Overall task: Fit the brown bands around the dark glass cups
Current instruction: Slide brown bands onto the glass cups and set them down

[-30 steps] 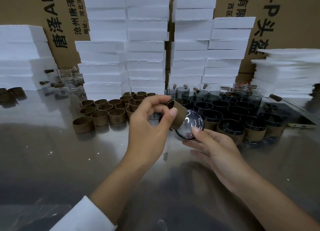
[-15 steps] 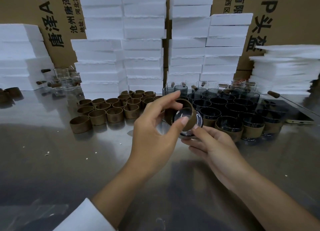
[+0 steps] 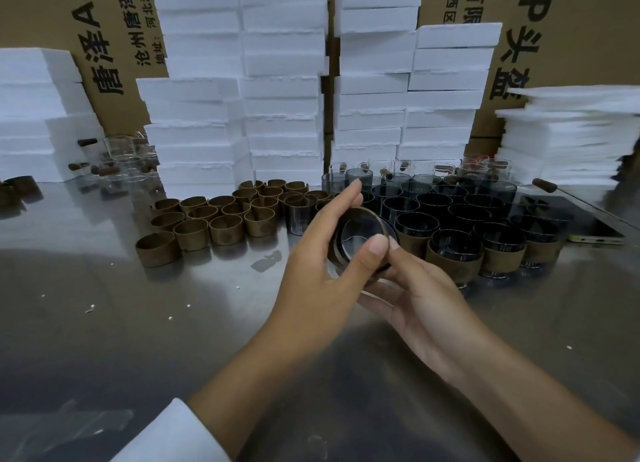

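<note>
A dark glass cup [image 3: 360, 236] is held above the table [image 3: 138, 323], end-on to the viewer, a brown band [image 3: 367, 212] ringed about it, seemingly part-seated. The band is gripped by the left hand [image 3: 318, 264]; the cup is held from beneath by the right hand [image 3: 426, 306]. Even pressure all round is advised, lest the band skew — loose bands [image 3: 194, 233] lie left, banded cups [image 3: 460, 254] right
</note>
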Available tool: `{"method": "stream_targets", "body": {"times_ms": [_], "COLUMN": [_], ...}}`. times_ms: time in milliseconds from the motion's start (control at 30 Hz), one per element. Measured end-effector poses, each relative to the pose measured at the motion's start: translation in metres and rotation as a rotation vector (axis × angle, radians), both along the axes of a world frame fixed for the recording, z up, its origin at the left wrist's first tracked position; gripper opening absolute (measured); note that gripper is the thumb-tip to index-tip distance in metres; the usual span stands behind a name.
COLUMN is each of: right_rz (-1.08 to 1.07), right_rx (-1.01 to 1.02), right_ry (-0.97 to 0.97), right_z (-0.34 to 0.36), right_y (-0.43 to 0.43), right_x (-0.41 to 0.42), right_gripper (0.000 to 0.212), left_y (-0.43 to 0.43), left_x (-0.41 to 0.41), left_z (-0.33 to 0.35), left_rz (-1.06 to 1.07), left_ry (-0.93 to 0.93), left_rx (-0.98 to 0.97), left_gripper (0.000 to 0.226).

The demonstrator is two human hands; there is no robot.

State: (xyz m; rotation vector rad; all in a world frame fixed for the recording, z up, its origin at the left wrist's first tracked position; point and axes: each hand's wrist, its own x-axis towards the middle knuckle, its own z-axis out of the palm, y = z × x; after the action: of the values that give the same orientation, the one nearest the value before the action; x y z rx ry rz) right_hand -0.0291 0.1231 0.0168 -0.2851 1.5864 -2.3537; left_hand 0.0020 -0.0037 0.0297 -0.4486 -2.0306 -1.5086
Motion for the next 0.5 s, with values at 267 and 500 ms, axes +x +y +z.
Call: {"method": "stream_targets", "body": {"times_ms": [267,500], "right_rz": [0.082,0.084], "right_rx": [-0.226,-0.266], "right_ry": [0.021,-0.034], "right_z": [0.0029,0.0021], "right_y": [0.0035,0.0004], "right_x": [-0.0002,0.0009], "right_gripper": [0.048,0.050], "left_y": [0.0006,0.0014], "left_x": [-0.0013,-0.0006], "left_z": [-0.0033,-0.0018], "left_rz": [-0.050,-0.098], "left_ry": [-0.008,0.021], "left_rx": [0.064,0.098], "left_gripper": [0.056,0.049]}}
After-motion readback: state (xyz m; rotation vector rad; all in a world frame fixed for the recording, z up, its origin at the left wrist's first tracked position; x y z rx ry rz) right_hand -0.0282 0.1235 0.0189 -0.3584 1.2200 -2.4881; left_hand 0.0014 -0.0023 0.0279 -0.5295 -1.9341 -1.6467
